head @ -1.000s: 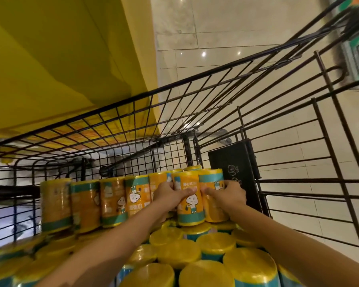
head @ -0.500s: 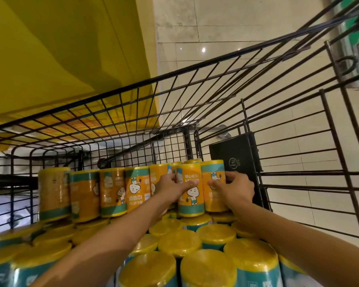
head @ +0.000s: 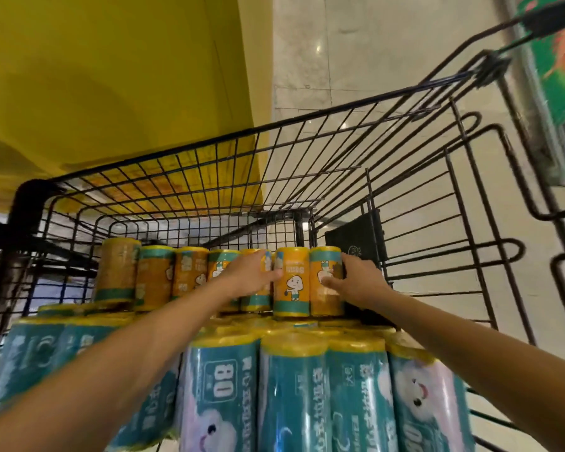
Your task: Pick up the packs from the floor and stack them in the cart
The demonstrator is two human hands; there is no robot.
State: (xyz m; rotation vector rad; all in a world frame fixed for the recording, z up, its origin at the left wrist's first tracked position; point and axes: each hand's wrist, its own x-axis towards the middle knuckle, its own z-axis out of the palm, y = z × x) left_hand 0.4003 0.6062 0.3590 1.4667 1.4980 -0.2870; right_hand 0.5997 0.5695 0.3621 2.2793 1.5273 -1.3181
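Head view: left grip (head: 253,275) and right grip (head: 361,282) both clasp the orange pack (head: 291,283), upright atop the cart (head: 307,117) stack. Best nudge it snug against its row.

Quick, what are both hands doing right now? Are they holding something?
Left hand: grips the left side of the orange pack.
Right hand: grips the right side of the same pack.

Your left hand (head: 252,275) covers the orange pack's (head: 291,282) left rolls | fingers of your right hand (head: 356,282) vanish behind its right end | teal packs (head: 294,393) cut by the bottom edge, print smeared | cart's (head: 307,117) left corner blurred | black box (head: 356,243) label unreadable.
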